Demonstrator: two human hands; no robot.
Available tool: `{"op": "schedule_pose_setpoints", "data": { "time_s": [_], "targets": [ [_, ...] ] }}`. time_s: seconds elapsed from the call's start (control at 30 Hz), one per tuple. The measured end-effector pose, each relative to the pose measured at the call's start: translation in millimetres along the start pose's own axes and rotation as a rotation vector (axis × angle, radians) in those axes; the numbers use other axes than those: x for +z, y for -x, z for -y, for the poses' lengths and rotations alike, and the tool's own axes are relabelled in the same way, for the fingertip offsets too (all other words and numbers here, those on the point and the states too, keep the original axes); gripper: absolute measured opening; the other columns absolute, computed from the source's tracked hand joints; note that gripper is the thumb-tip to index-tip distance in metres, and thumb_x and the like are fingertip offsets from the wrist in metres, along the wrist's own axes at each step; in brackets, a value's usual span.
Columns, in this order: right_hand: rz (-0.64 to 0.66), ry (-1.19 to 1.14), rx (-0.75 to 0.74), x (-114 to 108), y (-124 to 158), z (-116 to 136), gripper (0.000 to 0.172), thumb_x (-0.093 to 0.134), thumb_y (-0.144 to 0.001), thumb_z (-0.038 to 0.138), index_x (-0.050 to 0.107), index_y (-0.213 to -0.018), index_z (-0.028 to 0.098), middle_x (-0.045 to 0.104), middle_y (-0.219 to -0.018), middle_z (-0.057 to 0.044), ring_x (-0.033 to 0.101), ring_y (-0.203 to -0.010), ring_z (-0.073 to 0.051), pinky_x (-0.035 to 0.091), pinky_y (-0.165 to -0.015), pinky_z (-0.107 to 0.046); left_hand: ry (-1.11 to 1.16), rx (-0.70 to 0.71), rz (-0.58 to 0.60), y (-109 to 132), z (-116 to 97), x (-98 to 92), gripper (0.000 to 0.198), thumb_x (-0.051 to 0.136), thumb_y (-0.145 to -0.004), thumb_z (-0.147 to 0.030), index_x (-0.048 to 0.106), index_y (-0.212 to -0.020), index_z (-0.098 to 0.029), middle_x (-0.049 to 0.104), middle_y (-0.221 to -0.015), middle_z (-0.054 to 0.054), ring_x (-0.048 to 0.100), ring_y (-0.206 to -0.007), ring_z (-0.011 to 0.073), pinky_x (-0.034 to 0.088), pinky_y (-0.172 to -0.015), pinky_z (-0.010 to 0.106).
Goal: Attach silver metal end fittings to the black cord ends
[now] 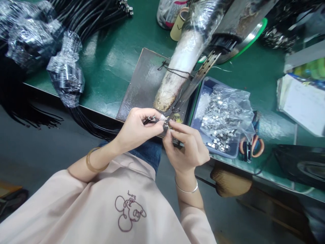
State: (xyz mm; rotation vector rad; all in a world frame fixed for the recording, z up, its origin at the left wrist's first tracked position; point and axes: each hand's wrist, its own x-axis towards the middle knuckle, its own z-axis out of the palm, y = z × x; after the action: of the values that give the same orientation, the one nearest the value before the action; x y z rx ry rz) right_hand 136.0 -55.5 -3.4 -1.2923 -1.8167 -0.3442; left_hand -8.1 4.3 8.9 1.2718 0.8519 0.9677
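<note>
My left hand is closed, thumb and forefinger pinching the end of a thin black cable. Something white is wrapped round one of its fingertips. Just to the right, my right hand has thumb and fingers pressed together at the cable end, on a small shiny metal piece partly hidden by the fingertips. Both hands meet at the table's front edge, right below the tip of a soldering iron that slants down from above. A yellowish lump lies beside that tip.
A white wrapped tube hangs over a dark metal plate. To the right, a blue tray holds bagged small metal parts; scissors lie beside it. Plastic-wrapped bundles of black cables lie at left. Papers sit far right.
</note>
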Motion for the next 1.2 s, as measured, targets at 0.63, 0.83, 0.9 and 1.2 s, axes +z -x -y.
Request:
{"op": "schedule_pose_setpoints", "data": {
  "time_s": [0.63,0.83,0.9,1.2],
  "targets": [
    [-0.008,-0.019,0.062,-1.0,1.0,2.7,0.020,0.074,-0.083,0.005,0.063,-0.088,0.021,0.079,-0.093,-0.003,0.076,-0.083,-0.013,0.062,-0.080,-0.022,-0.076,0.044,-0.004,2.2,0.0,0.3,0.012,0.063,-0.077,-0.016,0.071,-0.068,-0.010,0.045,-0.053,-0.006,0.029,-0.048,0.0033,0.025,-0.043,0.017],
    [-0.005,-0.022,0.038,0.5,5.9,0.3,0.018,0.069,-0.086,0.005,0.059,-0.086,0.019,0.080,-0.093,-0.005,0.077,-0.084,-0.013,0.061,-0.078,-0.021,-0.066,-0.024,0.007,1.7,5.5,-3.4,0.012,0.064,-0.076,-0.016,0.074,-0.071,-0.011,0.055,-0.057,-0.003,0.042,-0.053,0.0053,0.034,-0.049,0.016],
    [-0.003,-0.021,0.035,0.4,8.1,-0.6,0.016,0.070,-0.087,0.005,0.061,-0.089,0.019,0.079,-0.095,-0.006,0.077,-0.087,-0.013,0.061,-0.080,-0.022,-0.068,-0.034,0.005,1.4,6.6,-3.6,0.012,0.065,-0.076,-0.017,0.075,-0.072,-0.011,0.059,-0.059,-0.002,0.046,-0.055,0.0063,0.038,-0.051,0.016],
    [0.007,0.020,0.015,0.2,8.0,-0.7,0.020,0.074,-0.083,0.003,0.066,-0.094,0.017,0.079,-0.097,-0.005,0.077,-0.089,-0.013,0.061,-0.085,-0.021,-0.080,0.004,-0.013,1.7,3.6,0.7,0.014,0.063,-0.078,-0.018,0.072,-0.070,-0.011,0.052,-0.056,-0.004,0.038,-0.051,0.0049,0.033,-0.048,0.017]
  ]
}}
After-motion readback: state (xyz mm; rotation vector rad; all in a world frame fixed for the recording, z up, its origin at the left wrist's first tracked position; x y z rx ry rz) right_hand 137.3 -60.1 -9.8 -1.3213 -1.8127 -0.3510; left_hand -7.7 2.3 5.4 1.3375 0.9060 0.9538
